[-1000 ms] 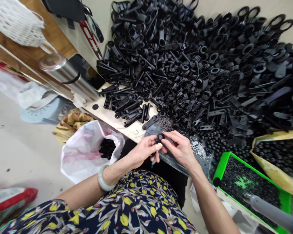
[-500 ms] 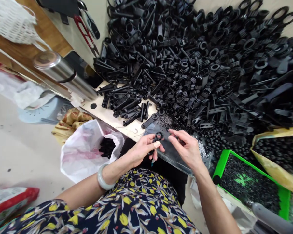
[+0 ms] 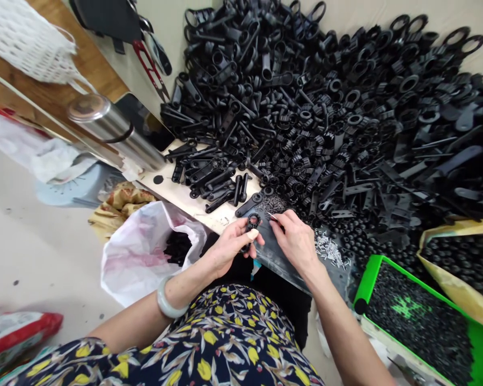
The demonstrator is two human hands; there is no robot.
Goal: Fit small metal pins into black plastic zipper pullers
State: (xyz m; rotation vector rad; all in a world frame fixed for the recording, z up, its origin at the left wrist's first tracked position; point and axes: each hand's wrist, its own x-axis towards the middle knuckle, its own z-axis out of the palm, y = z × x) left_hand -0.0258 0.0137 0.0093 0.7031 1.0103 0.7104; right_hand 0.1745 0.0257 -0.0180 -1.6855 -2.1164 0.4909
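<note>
My left hand (image 3: 237,238) is closed round a black plastic part with a ring-shaped end (image 3: 253,221), thumb across its body. To the right of it, my right hand (image 3: 295,238) pinches a thin, shiny, pin-like piece (image 3: 271,215) between thumb and forefinger; its exact kind is too small to tell. Both hands are over a dark board (image 3: 268,249) at the table's front edge. Just beyond the fingers lie a heap of tiny dark metal pieces (image 3: 274,205) and a black lever-shaped part (image 3: 248,205). Silvery pins (image 3: 330,249) lie scattered right of my right hand.
A large pile of black plastic parts (image 3: 306,107) covers the table's back. On the left stand a steel flask (image 3: 116,131) and red-handled scissors (image 3: 148,67). A white sack (image 3: 124,257) is below the edge; a green tray (image 3: 372,268) of small black pieces stands right.
My right hand has shifted slightly left, and a thin shiny piece now shows at its fingertips. The left hand still holds the black part. The camera view has tilted a little.
</note>
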